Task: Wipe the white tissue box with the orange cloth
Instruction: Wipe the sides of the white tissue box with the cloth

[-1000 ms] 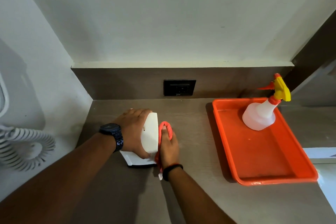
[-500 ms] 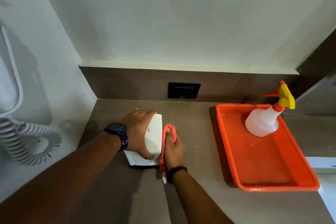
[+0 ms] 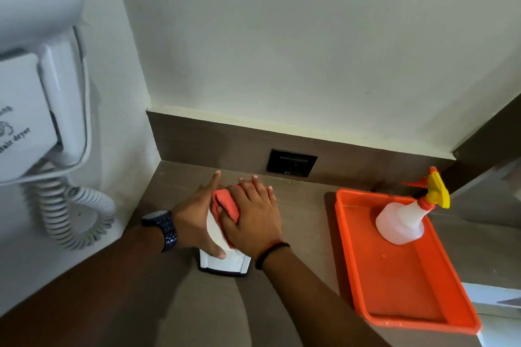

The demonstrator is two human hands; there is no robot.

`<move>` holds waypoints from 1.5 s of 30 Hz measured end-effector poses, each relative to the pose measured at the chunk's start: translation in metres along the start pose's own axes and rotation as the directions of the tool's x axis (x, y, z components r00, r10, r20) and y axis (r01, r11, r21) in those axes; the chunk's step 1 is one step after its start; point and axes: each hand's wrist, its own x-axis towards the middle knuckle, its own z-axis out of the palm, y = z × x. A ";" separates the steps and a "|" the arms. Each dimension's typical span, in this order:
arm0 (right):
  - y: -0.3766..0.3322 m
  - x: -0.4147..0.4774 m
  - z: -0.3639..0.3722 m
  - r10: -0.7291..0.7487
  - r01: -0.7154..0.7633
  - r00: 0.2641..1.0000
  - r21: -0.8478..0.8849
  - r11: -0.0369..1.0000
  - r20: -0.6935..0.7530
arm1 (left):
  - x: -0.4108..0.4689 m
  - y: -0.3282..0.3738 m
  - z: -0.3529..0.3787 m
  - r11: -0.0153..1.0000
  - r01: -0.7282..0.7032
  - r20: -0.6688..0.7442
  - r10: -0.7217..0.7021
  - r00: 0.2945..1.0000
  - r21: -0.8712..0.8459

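The white tissue box [image 3: 222, 260] stands on the brown counter near the left corner, mostly hidden under both hands. My left hand [image 3: 194, 218], with a dark watch on the wrist, grips the box's left side, thumb on the near end. My right hand [image 3: 253, 214] lies flat on top of the box and presses the orange cloth [image 3: 224, 203] onto it. The cloth bunches out between the two hands.
An orange tray [image 3: 408, 290] lies to the right and holds a white spray bottle [image 3: 400, 222] with a yellow and orange trigger. A black socket [image 3: 291, 163] sits in the back panel. A white wall hair dryer [image 3: 42, 93] with a coiled cord hangs at the left.
My right hand moved the cloth from the box's right side up onto its top. The camera came closer and tilted, bringing the hair dryer into view.
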 end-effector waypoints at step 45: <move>0.027 -0.037 -0.002 -0.159 0.164 0.974 0.017 0.986 -0.163 | -0.001 0.003 0.023 0.994 0.088 -0.138 -0.080 0.987 0.058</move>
